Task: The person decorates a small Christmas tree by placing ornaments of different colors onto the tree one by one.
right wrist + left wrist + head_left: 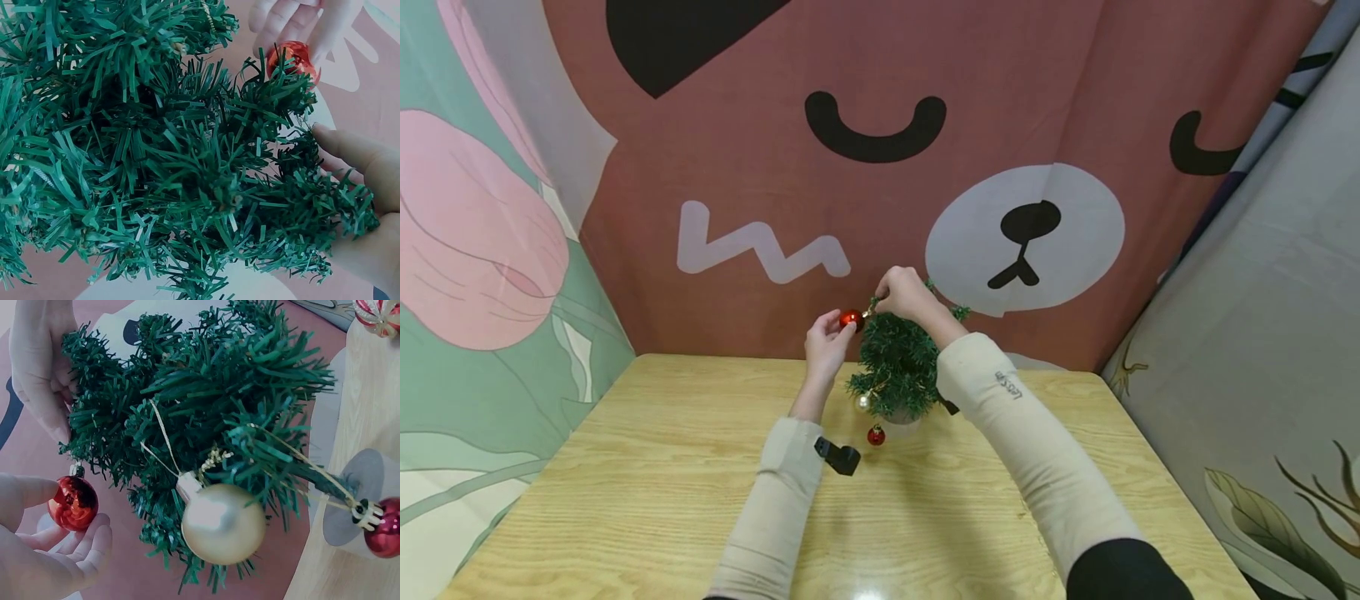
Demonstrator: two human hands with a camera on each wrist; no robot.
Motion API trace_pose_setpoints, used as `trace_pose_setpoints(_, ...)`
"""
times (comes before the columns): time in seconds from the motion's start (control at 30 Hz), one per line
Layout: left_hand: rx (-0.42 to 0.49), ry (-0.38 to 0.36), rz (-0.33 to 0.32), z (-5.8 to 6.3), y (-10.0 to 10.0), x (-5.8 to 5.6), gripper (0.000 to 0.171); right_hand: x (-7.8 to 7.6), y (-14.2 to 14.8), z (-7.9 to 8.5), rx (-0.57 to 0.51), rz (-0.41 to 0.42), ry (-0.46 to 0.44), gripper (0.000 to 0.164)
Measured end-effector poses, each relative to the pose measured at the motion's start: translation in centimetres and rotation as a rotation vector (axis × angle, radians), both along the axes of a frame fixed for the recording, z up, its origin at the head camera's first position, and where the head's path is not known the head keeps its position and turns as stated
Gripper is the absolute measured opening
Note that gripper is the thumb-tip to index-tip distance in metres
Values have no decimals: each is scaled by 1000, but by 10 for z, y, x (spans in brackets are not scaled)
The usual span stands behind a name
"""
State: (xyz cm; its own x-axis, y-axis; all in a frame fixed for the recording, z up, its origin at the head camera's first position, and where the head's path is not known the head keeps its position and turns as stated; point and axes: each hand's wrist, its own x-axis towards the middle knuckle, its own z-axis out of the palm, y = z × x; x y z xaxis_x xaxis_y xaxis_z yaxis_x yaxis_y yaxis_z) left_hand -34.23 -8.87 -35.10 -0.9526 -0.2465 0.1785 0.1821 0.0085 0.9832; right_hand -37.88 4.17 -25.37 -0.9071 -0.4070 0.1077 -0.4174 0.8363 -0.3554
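Observation:
A small green artificial Christmas tree [895, 362] stands toward the back of the table in a pale pot [353, 506]. My left hand [827, 348] pinches a shiny red ball ornament [852, 319] between thumb and fingers, at the tree's upper left. Just above it, my right hand [908, 296] has thumb and fingers around a branch tip [303, 147], right by the ornament's cap. Lower on the tree hangs a pearly gold ball [224, 524] on a gold cord. Below that is a darker red ball [384, 532], also on a gold cord. Foliage hides part of the right fingers.
The wooden table [662, 467] ends at a bear-patterned curtain [737, 308] behind the tree. A red-and-gold striped ornament [380, 315] shows beyond the pot. A black wrist camera [838, 457] sticks out from the left sleeve.

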Motion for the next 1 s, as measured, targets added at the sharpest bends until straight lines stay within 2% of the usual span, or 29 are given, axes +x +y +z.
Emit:
trace_pose_setpoints(0.1,6,-17,-16,-3,-2,1,44,0,0,-1,6,1,1,19)
trace_pose_setpoints(0.33,-45,-21,-46,-10,-6,2,42,-1,1,-2,3,-1,16,18)
trace_pose_setpoints(0.53,-60,-21,-68,-12,-7,3,39,-2,0,-2,-3,4,19,17)
trace_pose_setpoints(0.77,-94,-57,-77,-15,-8,3,38,-1,0,-1,5,2,21,18)
trace_pose_setpoints(1.0,-85,-52,-122,-18,-10,2,38,2,1,-1,1,20,44,18)
